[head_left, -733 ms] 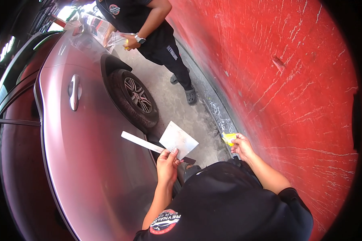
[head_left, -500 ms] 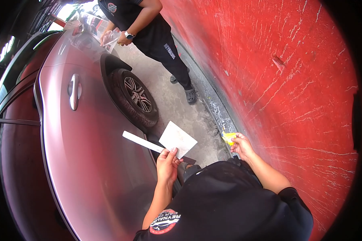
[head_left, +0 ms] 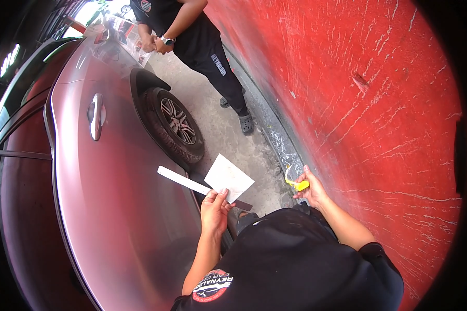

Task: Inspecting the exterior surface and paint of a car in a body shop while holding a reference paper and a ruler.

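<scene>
My left hand (head_left: 216, 208) pinches a white square card (head_left: 229, 177) between thumb and fingers. A long, narrow white strip (head_left: 181, 180) sticks out to the left from the same grip. My right hand (head_left: 312, 191), off to the right near the wall, holds a small bright yellow piece (head_left: 302, 185). A thin, paler tail of it curls away from the fingertips; its exact kind I cannot make out. My right thumb points up, with the fingers bent around the yellow piece.
A glossy pinkish-grey car (head_left: 119, 171) with a chrome door handle (head_left: 96, 116) and rear wheel (head_left: 177, 122) stands on my left. A red scratched wall (head_left: 368, 103) rises on my right. Another person (head_left: 205, 49) in black stands ahead on the concrete floor (head_left: 233, 142), holding clear plastic.
The yellow piece in my right hand has turned, and my right thumb has lifted. My left hand has barely moved. The other person's hands have come closer together.
</scene>
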{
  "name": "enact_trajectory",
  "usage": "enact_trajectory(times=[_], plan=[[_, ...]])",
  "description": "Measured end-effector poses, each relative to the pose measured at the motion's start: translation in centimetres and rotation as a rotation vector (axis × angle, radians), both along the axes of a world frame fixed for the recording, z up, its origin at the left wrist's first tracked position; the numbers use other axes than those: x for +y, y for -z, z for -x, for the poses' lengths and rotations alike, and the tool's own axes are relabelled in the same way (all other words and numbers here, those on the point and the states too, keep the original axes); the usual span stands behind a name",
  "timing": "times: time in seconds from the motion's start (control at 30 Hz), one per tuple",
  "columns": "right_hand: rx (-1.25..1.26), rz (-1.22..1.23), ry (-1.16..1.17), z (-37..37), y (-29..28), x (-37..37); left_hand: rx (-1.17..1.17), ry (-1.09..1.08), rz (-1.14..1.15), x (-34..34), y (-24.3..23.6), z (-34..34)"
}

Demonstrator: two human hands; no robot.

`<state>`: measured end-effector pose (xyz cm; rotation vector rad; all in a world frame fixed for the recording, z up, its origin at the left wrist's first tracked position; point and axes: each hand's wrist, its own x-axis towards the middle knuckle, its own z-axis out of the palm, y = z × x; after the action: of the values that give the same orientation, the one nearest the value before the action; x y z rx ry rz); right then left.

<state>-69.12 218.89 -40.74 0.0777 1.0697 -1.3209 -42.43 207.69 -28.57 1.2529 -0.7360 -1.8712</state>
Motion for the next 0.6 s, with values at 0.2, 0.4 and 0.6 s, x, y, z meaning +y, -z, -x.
enact_trajectory(times=[0.2,0.4,0.6], plan=[[0.26,0.063,-0.209,0.0,-2.3,-1.2,0.007,0.041,-0.014,0.1,-0.3,0.7],[-0.042,0.163,-0.197,0.6,-2.8,-1.2,-0.004,0.074,0.043,0.1,-0.1,0.9],[0.02,0.011,-0.17,0.5,-1.4,-0.6,-0.02,0.084,0.013,0.2,-0.5,1.3]])
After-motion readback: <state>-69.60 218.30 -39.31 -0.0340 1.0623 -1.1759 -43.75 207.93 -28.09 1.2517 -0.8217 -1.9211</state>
